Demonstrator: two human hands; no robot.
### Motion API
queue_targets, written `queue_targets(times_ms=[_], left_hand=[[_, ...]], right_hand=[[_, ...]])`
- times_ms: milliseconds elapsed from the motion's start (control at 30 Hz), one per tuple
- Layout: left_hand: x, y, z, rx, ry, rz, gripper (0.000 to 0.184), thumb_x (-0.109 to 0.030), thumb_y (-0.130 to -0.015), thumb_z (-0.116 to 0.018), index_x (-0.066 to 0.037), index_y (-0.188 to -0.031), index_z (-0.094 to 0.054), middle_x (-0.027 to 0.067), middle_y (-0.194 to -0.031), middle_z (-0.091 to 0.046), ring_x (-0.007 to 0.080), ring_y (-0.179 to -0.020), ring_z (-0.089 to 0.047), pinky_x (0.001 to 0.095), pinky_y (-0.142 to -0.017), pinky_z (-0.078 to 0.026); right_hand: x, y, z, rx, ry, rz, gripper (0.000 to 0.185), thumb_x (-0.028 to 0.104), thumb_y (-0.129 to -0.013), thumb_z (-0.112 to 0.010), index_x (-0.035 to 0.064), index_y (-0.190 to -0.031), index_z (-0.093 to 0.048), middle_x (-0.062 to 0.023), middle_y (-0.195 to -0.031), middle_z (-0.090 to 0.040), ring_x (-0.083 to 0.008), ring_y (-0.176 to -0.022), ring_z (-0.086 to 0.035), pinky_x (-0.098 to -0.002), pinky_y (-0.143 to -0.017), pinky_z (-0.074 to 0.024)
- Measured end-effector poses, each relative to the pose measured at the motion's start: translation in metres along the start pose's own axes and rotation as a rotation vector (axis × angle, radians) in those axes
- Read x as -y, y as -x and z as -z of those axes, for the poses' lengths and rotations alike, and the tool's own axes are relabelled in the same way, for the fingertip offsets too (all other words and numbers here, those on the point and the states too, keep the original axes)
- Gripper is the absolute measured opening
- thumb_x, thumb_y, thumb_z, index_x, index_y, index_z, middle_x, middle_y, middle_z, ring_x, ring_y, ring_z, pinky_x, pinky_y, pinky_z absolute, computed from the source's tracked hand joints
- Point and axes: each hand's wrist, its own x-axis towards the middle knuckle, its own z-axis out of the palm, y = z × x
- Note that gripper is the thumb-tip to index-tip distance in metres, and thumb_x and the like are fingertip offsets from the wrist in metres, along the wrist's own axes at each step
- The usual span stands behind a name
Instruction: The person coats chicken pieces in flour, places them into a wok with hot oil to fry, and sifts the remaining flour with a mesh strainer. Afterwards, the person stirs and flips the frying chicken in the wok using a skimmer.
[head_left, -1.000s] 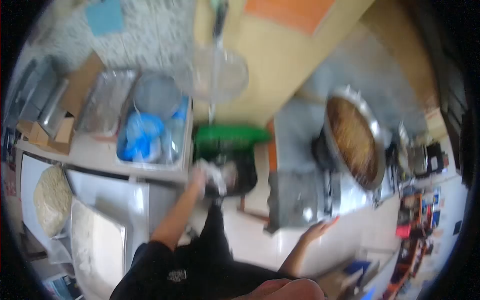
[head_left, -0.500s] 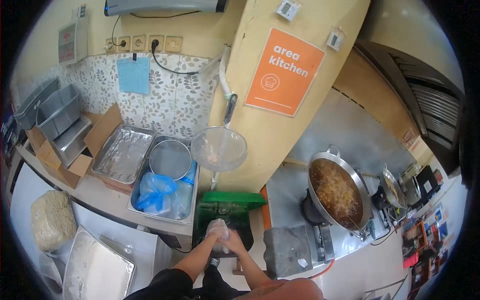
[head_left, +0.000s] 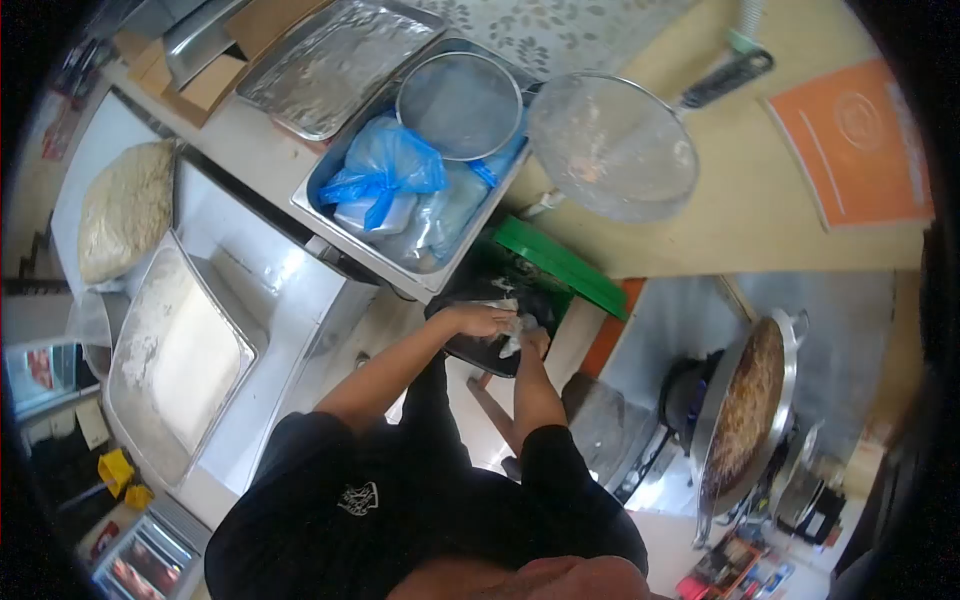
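Over the black-lined bin (head_left: 462,349) with its green lid (head_left: 562,266) raised, both of my hands are close together. My left hand (head_left: 482,320) touches whitish, crumpled, see-through plastic (head_left: 514,334), its fingers stretched toward the right. Beside it my right hand (head_left: 536,343) is curled around the lower part of the same plastic. Whether the plastic is a glove or a bag cannot be made out. Just behind the bin stands a metal tray (head_left: 428,279) holding a blue plastic bag (head_left: 392,167), clear bags and a round sieve (head_left: 459,105).
At the right a large wok (head_left: 790,400) of bubbling brown food stands on a burner. A handled strainer (head_left: 612,146) hangs on the yellow wall. On the left are a tray of white powder (head_left: 190,350) and a bulging bag (head_left: 128,212). A foil-like tray (head_left: 340,62) lies at the back.
The view has turned and moved closer to the bin. One second ago my hands were far apart; now they are together. Since half a second ago, the plastic has come partly off, hanging between them.
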Motion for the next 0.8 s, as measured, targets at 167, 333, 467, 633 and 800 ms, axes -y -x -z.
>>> queue_targets(times_ms=[167,333,467,633,800], left_hand=[[-0.019,0.150,0.013,-0.249,0.258,-0.163,0.050,-0.035,-0.096,-0.037,-0.006,-0.136,-0.033,0.0131,-0.139,-0.036,0.0233,-0.129,-0.033,0.0342,-0.107,-0.025],[-0.037,0.367,-0.002,-0.671,0.459,-0.002,0.041,-0.027,-0.095,-0.044,-0.004,-0.129,-0.043,0.0102,-0.124,-0.052,0.0186,-0.113,-0.049,0.0326,-0.099,-0.037],[-0.012,0.548,0.014,-1.509,0.153,0.436,0.030,-0.023,-0.091,-0.053,-0.004,-0.113,-0.057,0.0036,-0.105,-0.061,0.0130,-0.097,-0.054,0.0282,-0.086,-0.041],[0.171,0.761,0.073,-2.550,-0.217,0.472,0.039,-0.026,-0.076,-0.067,-0.007,-0.109,-0.059,0.0105,-0.099,-0.063,0.0198,-0.093,-0.059,0.0347,-0.080,-0.046],[0.258,0.834,0.094,-2.295,-0.276,1.346,0.041,-0.031,-0.076,-0.066,-0.009,-0.110,-0.059,0.0134,-0.101,-0.063,0.0298,-0.098,-0.059,0.0420,-0.080,-0.047]], right_hand=[[-0.022,-0.066,-0.076,0.036,-0.011,0.181,0.029,0.025,-0.084,-0.056,0.0020,-0.101,-0.060,-0.0175,-0.092,-0.063,-0.0285,-0.078,-0.063,-0.0381,-0.063,-0.0517],[-0.028,-0.125,-0.125,0.249,-0.278,0.178,0.030,0.020,-0.085,-0.054,0.0033,-0.110,-0.057,-0.0168,-0.092,-0.062,-0.0288,-0.079,-0.060,-0.0407,-0.062,-0.0492],[-0.057,-0.098,-0.142,0.380,-0.798,0.220,0.028,0.018,-0.083,-0.054,0.0074,-0.109,-0.054,-0.0090,-0.083,-0.057,-0.0227,-0.070,-0.053,-0.0351,-0.056,-0.0445],[-0.075,0.042,-0.084,0.654,-1.115,0.324,0.025,0.011,-0.083,-0.054,0.0107,-0.107,-0.055,-0.0047,-0.080,-0.056,-0.0147,-0.060,-0.050,-0.0260,-0.049,-0.0399],[-0.079,0.148,-0.040,0.508,-1.031,0.446,0.019,0.014,-0.088,-0.054,0.0101,-0.106,-0.056,-0.0034,-0.080,-0.057,-0.0103,-0.059,-0.051,-0.0241,-0.047,-0.0406]])
